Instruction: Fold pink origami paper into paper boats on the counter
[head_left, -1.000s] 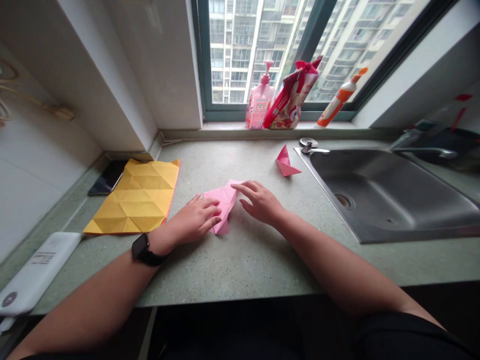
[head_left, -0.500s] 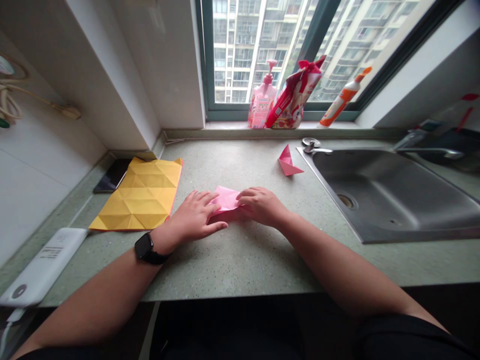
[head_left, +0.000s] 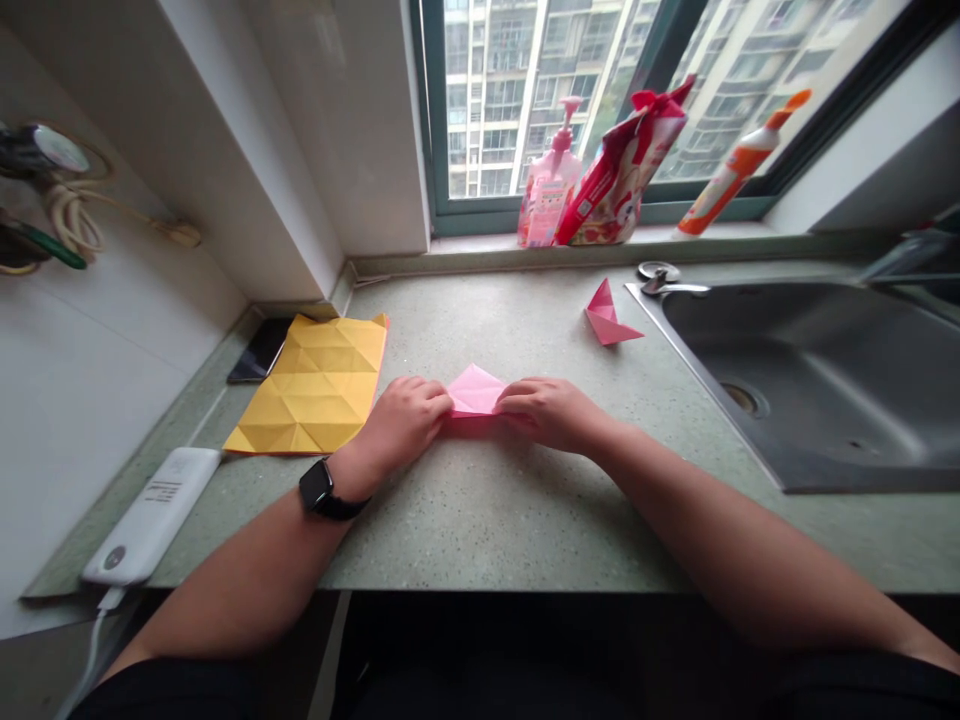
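A small folded sheet of pink paper (head_left: pixel 475 391) lies on the counter between my hands, its far side rising to a point. My left hand (head_left: pixel 409 415), with a black watch on the wrist, pinches the paper's left end. At its right end, the fingers of my right hand (head_left: pixel 551 412) are closed on the same paper. Both thumbs are mostly hidden. Farther back and to the right stands a folded pink paper boat (head_left: pixel 610 318), apart from both hands.
Creased yellow paper (head_left: pixel 311 385) lies at the left, partly over a dark phone (head_left: pixel 259 352). A white power bank (head_left: pixel 154 515) with a cable is near the front-left edge. A steel sink (head_left: pixel 817 390) is on the right. A pump bottle (head_left: pixel 550 195), red bag (head_left: pixel 626 175) and orange bottle (head_left: pixel 731 180) line the windowsill.
My left hand has gone from fingers spread over the pink paper to pinching its left end. The paper's far side now shows a clearer point. The view has shifted slightly.
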